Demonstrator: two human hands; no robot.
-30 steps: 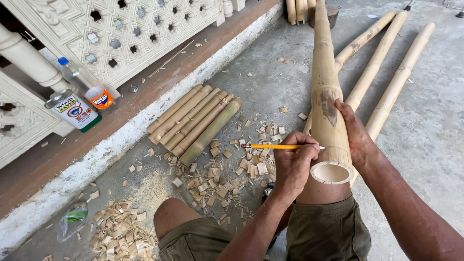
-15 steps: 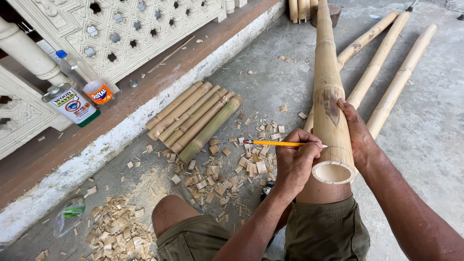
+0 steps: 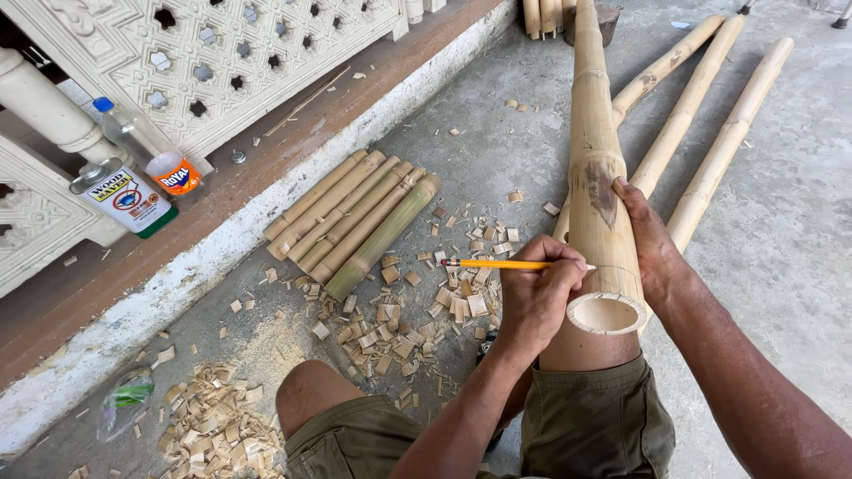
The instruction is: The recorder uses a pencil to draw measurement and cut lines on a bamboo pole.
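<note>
Left hand (image 3: pixel 532 297) pinches a yellow pencil (image 3: pixel 506 264), tip on the thick bamboo pole (image 3: pixel 596 168) near its cut end (pole rests across the right knee). Right hand (image 3: pixel 652 244) wraps the pole's far side, fingers probably curled behind it. Short bamboo pieces (image 3: pixel 355 222) and wood chips (image 3: pixel 408 310) lie on the floor.

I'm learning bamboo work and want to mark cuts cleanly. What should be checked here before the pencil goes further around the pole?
1. Pencil tip on the thick bamboo pole: ok, it touches near the cut end.
2. Left hand grips the pencil firmly: ok.
3. Right hand steadies the pole: ok, wrapped on its far side.
4. Pole end supported: ok, it rests on the knee.
5. Line even all around: cannot tell, the far side is hidden.
6. Floor around the knees: not ok, wood chips are scattered.
</note>
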